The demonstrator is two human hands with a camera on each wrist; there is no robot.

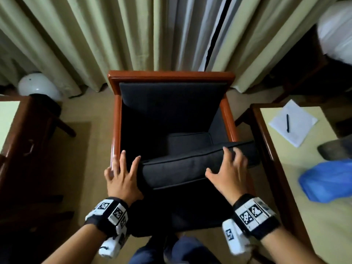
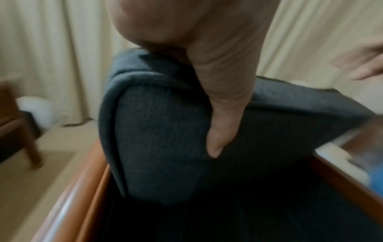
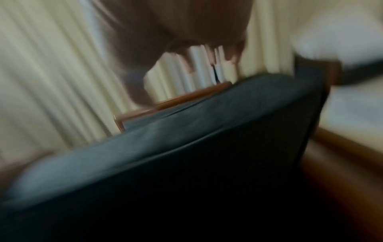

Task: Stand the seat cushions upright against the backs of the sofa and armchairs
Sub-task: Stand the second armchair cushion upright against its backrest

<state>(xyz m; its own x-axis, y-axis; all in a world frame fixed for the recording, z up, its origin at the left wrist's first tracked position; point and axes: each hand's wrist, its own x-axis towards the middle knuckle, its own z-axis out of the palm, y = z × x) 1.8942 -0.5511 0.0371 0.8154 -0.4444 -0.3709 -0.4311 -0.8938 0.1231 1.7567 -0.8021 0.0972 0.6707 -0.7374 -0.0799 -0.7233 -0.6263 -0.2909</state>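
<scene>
An armchair (image 1: 171, 75) with a reddish wooden frame stands in front of pale curtains, and its dark grey back cushion (image 1: 171, 103) is in place. The dark grey seat cushion (image 1: 181, 168) (image 2: 165, 131) (image 3: 186, 147) is raised at its front and slanted, with its right end over the right armrest. My left hand (image 1: 129, 168) grips its left corner, thumb (image 2: 223, 114) pressed into the cushion's face and the other fingers over the top. My right hand (image 1: 226, 166) (image 3: 186, 32) is spread over the upper edge near the right end. Whether it touches the cushion is unclear.
A side table (image 1: 270, 149) close on the right carries a paper sheet (image 1: 297, 130), a pen (image 1: 287, 122) and a blue bag (image 1: 327, 181). A dark wooden table (image 1: 28, 130) stands on the left, with a white globe lamp (image 1: 38, 86) behind it. Curtains (image 1: 95, 35) hang behind the chair.
</scene>
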